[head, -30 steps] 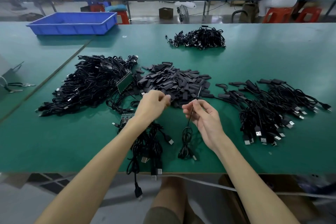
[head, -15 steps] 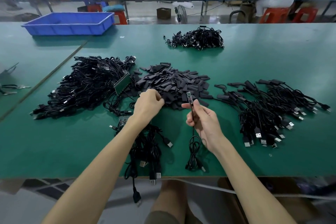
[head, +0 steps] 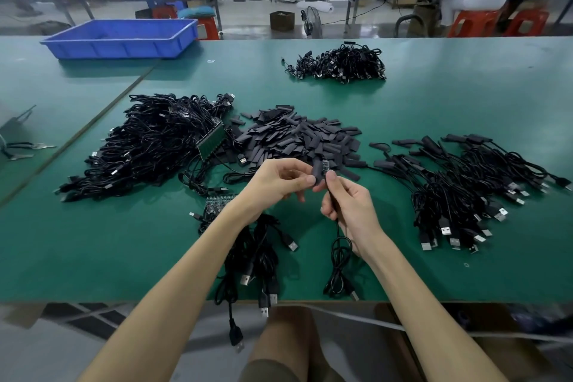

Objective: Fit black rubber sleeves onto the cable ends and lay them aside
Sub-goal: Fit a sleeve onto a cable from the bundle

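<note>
My left hand (head: 279, 180) pinches a black rubber sleeve (head: 317, 171) between thumb and fingers. My right hand (head: 348, 205) grips a black cable (head: 338, 260) just below its small board end (head: 325, 164), which stands upright beside the sleeve, touching it. The rest of that cable hangs down in a coil onto the green table (head: 108, 242). Behind the hands lies a heap of loose sleeves (head: 294, 136). Sleeved cables lie in a pile (head: 471, 183) on the right. Bare cables lie in a pile (head: 155, 143) on the left.
A small bundle of cables (head: 254, 257) hangs over the table's front edge under my left forearm. Another cable heap (head: 341, 63) sits farther back. A blue tray (head: 121, 39) stands at the back left. A person sits at the far bench, top right.
My left hand has lifted a sleeve from the heap and brought it to the cable end. My right hand has raised the cable end toward it.
</note>
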Demonstrator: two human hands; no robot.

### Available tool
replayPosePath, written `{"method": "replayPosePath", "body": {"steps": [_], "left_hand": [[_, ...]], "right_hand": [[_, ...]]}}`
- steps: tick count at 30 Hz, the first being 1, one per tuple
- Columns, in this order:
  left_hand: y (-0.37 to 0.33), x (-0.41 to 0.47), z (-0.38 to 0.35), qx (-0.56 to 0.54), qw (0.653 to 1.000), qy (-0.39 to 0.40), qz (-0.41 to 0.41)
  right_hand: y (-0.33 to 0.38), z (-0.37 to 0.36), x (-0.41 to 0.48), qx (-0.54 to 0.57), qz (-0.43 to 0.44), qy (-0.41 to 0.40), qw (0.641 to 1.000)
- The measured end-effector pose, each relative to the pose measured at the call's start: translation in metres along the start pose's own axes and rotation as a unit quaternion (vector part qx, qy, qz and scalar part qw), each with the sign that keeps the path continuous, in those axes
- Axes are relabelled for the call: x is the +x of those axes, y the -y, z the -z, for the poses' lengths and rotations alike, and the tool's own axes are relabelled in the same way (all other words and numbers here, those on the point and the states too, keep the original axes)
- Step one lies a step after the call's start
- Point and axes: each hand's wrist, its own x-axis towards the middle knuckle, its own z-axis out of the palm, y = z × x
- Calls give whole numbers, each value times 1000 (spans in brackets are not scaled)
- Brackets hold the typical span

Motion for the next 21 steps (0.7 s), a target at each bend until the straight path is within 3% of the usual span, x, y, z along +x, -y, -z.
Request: {"method": "replayPosePath", "body": {"steps": [3, 21], "left_hand": [[7, 0, -4, -14, 1000, -21, -11], [15, -3, 3, -150, 987, 59, -20]], "right_hand": [[1, 0, 0, -13, 10, 13, 1000], [4, 2, -2, -40, 13, 24, 999]]}}
